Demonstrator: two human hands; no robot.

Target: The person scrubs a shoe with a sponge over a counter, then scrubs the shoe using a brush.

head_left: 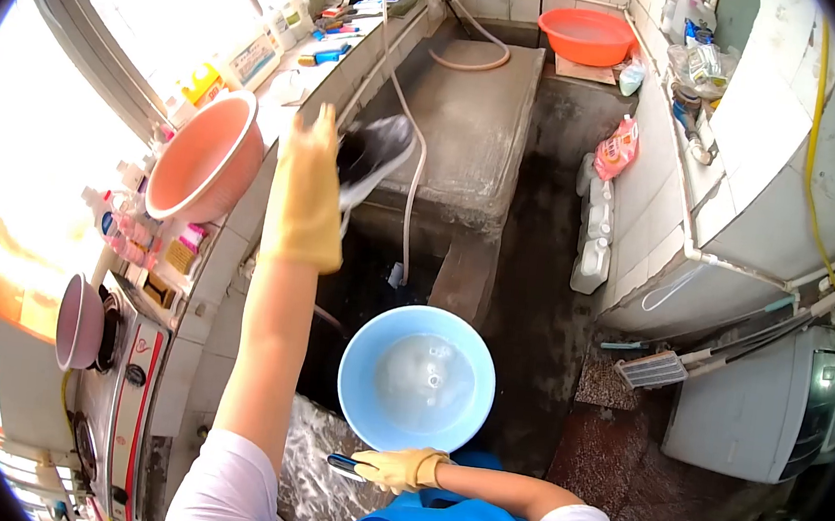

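Note:
My left hand [309,190], in a yellow rubber glove, is raised over the dark sink and grips a blurred black-and-white thing [377,156] that looks like a shoe. A thin pale strip hangs below it. Low in front of my body, my right hand [404,469] wears the same kind of glove. Its fingers are closed on a dark blue and white brush [345,467], whose bristles I cannot make out. Just beyond that hand stands a light blue basin [351,380] with cloudy, sudsy water. Foamy water wets the surface [318,462] left of the right hand.
A pale hose [412,190] runs down past the concrete slab [468,155] into the sink. On the left ledge is a pink basin [241,158] among bottles, above a gas stove [129,383]. Farther off are an orange basin [585,38] and white jugs [592,262].

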